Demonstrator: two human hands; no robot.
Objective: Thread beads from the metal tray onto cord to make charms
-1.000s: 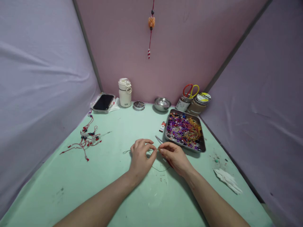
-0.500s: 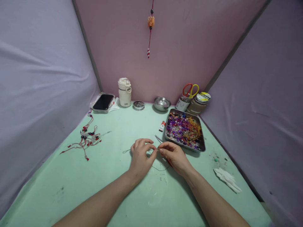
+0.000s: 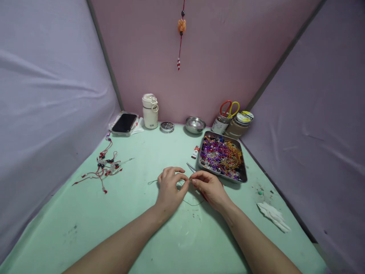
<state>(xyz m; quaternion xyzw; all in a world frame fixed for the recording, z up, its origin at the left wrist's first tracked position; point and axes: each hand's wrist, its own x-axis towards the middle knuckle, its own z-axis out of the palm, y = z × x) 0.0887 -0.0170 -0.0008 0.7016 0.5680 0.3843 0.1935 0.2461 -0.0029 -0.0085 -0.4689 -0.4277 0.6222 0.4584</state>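
A thin dark cord (image 3: pixel 194 204) runs between my hands; its looped end shows left of my left hand (image 3: pixel 173 186), and a slack curve hangs below the fingers. My left thumb and forefinger are pinched on the cord. Close beside them, the fingertips of my right hand (image 3: pixel 209 186) are pinched too, almost touching the left ones. Whether a bead sits between the fingertips is too small to tell. Scissors (image 3: pixel 191 167) lie partly under my right hand, blades pointing up and left, with a bit of red handle below the palm.
A metal tray (image 3: pixel 245 177) of beads and cords stands right of a small lighter-like item (image 3: pixel 195 152). Behind are a steel bowl (image 3: pixel 195 125), jars (image 3: pixel 239 125), a bead case (image 3: pixel 167 127), a white bottle (image 3: pixel 150 112) and a phone (image 3: pixel 124 123). Beaded red strings (image 3: pixel 102 167) lie left, a tissue (image 3: pixel 273 217) right.
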